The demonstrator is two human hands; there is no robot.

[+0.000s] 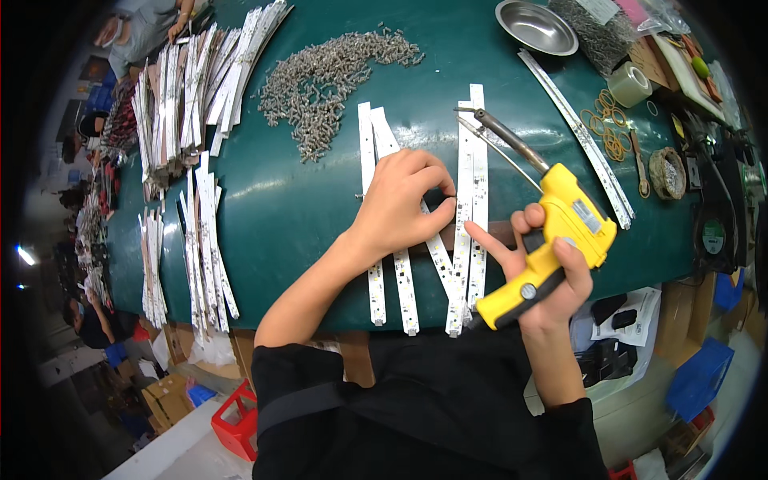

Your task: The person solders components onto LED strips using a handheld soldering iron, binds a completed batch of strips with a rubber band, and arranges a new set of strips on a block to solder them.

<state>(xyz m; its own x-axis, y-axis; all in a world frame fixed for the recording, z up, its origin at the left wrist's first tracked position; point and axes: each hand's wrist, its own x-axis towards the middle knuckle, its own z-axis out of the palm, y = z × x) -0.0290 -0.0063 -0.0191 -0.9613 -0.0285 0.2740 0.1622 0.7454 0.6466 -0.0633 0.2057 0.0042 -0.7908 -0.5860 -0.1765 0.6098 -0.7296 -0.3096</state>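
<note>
My right hand (552, 276) grips a yellow soldering gun (552, 244) with a black inlay; its long metal tip and thin feed tube point up and left over the white LED strips (480, 172). My right index finger stretches out toward those strips. My left hand (408, 200) reaches across more white LED strips (404, 292), its thumb and index finger pinched together at the edge of the strip in the middle. Whatever sits between those fingertips is too small to make out. Part of a dark brown bar (500, 232) shows beneath the strips.
A heap of small metal connectors (320, 84) lies beyond my left hand. Bundles of strips (180, 104) cover the left of the green table (272, 240). Toward the right are a steel bowl (538, 28), another strip pair (576, 132), rubber bands (608, 128) and a tape roll (630, 85).
</note>
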